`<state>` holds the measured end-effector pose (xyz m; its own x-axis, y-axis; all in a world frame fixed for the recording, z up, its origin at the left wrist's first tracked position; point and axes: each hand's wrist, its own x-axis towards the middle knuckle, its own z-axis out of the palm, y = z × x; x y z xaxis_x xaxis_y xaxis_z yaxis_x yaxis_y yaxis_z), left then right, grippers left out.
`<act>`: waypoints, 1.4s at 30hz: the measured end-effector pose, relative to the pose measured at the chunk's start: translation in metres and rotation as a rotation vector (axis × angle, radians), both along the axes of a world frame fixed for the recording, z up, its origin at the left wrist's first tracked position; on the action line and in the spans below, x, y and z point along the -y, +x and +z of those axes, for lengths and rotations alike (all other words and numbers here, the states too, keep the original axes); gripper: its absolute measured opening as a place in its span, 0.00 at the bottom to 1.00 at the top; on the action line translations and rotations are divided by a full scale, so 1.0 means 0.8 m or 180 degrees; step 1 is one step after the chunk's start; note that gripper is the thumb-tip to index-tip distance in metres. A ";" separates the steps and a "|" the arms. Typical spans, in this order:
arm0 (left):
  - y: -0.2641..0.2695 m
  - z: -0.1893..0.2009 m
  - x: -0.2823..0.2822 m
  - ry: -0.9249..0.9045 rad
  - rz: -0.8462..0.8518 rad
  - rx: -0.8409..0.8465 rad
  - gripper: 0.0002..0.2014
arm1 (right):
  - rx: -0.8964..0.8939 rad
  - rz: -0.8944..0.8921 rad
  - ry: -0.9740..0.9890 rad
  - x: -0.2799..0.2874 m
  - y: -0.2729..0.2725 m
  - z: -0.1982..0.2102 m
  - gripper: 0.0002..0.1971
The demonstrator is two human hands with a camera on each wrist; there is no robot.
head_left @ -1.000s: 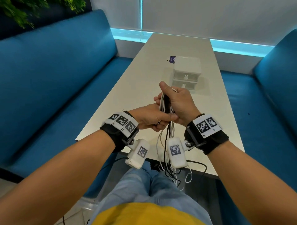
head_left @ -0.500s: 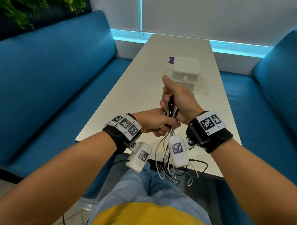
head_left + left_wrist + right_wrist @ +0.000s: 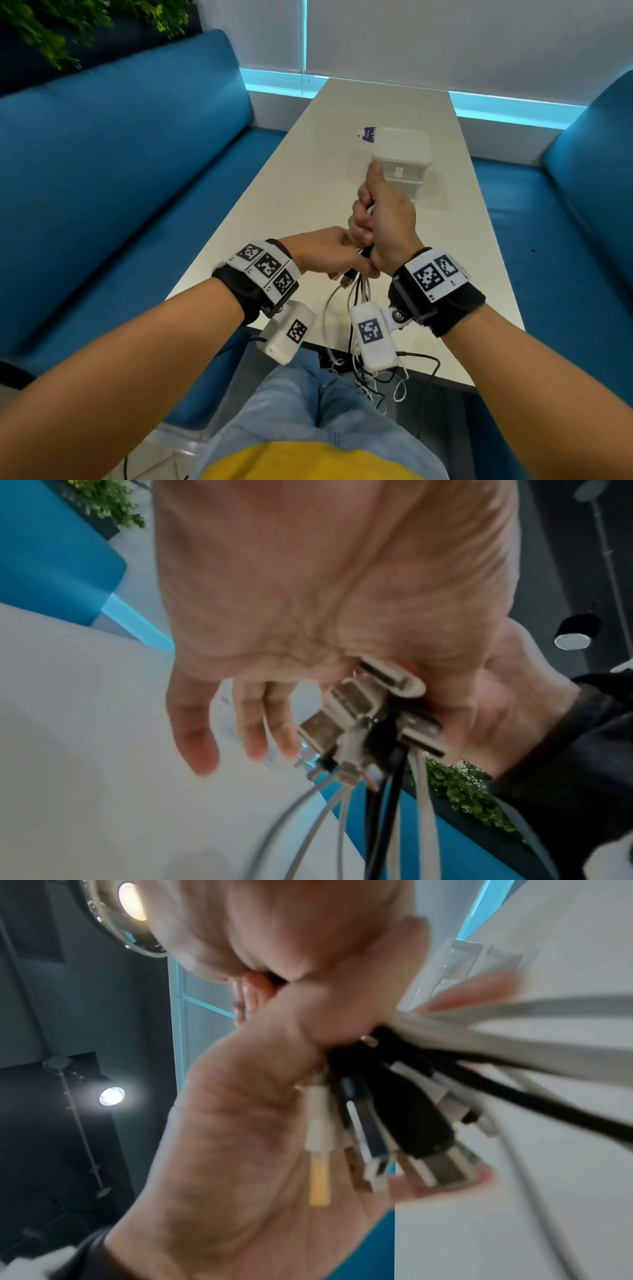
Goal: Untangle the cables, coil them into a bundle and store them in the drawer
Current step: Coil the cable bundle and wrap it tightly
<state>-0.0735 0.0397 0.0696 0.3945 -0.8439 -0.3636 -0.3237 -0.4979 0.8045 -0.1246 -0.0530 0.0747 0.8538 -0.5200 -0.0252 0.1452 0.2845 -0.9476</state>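
A bunch of white and black cables [image 3: 356, 301] hangs over the table's near edge into my lap. My right hand [image 3: 383, 219] grips the bunch in a fist, thumb up, above the near table. The plug ends [image 3: 344, 279] stick out under this fist; in the right wrist view the plugs [image 3: 394, 1123] lie against my right palm [image 3: 240, 1137]. My left hand [image 3: 322, 253] sits just below and left of the fist. In the left wrist view its fingers [image 3: 192, 737] are straight and spread beside the plugs [image 3: 373, 712]. A small white drawer box [image 3: 400, 154] stands mid-table, both drawers closed.
The long white table [image 3: 308, 192] runs away from me between two blue sofas, one at the left [image 3: 120, 171] and one at the right [image 3: 582, 205]. A small purple and white item [image 3: 368, 133] lies behind the drawer box. My legs are under the near edge.
My right hand has risen with the cables, away from the left hand and toward the drawer box. The plug ends now show below the fist. My left hand's grip has loosened.
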 end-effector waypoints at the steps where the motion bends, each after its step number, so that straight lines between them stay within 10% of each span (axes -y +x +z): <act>1: 0.000 0.002 0.000 -0.0095 0.0005 0.0057 0.07 | 0.0001 0.0032 -0.0006 -0.002 0.001 0.000 0.26; 8: -0.008 -0.019 0.006 -0.0716 0.0466 -0.0826 0.02 | 0.0017 0.0047 0.0096 -0.003 0.004 0.005 0.27; 16: -0.015 -0.014 0.010 -0.0489 0.0359 -0.1219 0.31 | -0.0111 0.0424 0.0077 0.006 -0.006 0.014 0.28; 37: -0.017 -0.031 0.007 -0.0526 0.0652 -0.1155 0.26 | -0.0208 0.0081 -0.0773 -0.006 0.000 -0.002 0.30; 42: 0.005 -0.035 0.000 -0.0949 0.1573 -0.1446 0.18 | -0.0258 -0.0029 -0.1176 0.027 -0.010 -0.021 0.30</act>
